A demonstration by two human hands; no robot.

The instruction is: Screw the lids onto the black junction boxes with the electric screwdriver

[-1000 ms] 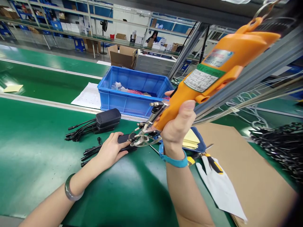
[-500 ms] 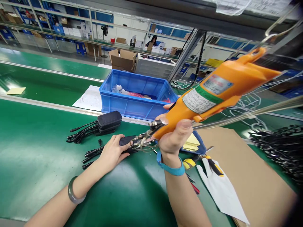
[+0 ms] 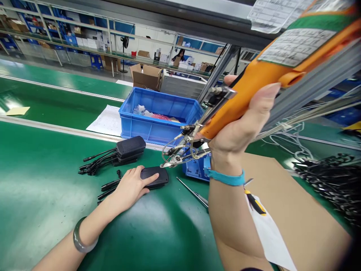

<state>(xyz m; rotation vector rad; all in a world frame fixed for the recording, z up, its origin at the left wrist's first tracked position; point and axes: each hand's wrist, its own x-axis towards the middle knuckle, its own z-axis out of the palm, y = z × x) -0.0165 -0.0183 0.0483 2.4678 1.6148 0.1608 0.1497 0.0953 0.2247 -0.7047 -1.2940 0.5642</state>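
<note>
My right hand [image 3: 239, 124] is wrapped round an orange handheld power tool [image 3: 251, 86], raised and tilted, with a metal linkage and thin tubes at its lower end. The tool's metal tip [image 3: 169, 162] is just above the far edge of a flat black box with cables [image 3: 158, 177]; I cannot tell if they touch. Holding that box down on the green surface is my left hand [image 3: 131, 188], its index finger and thumb spread over it. Black plugs [image 3: 108, 186] stick out to the left of this hand. More black boxes [image 3: 131, 148] with cables lie stacked behind it.
Behind the boxes stands a blue crate [image 3: 158, 128] holding plastic bags. A thin metal tool [image 3: 194, 192] and a blue bin [image 3: 194, 167] are near my right wrist. On the right lie cardboard [image 3: 293, 203], a white glove [image 3: 273, 233] and coiled black cables [image 3: 329, 180].
My right hand and the orange tool have moved up and to the right, and the tool's tip has risen off the middle of the box. My left hand stays on the box.
</note>
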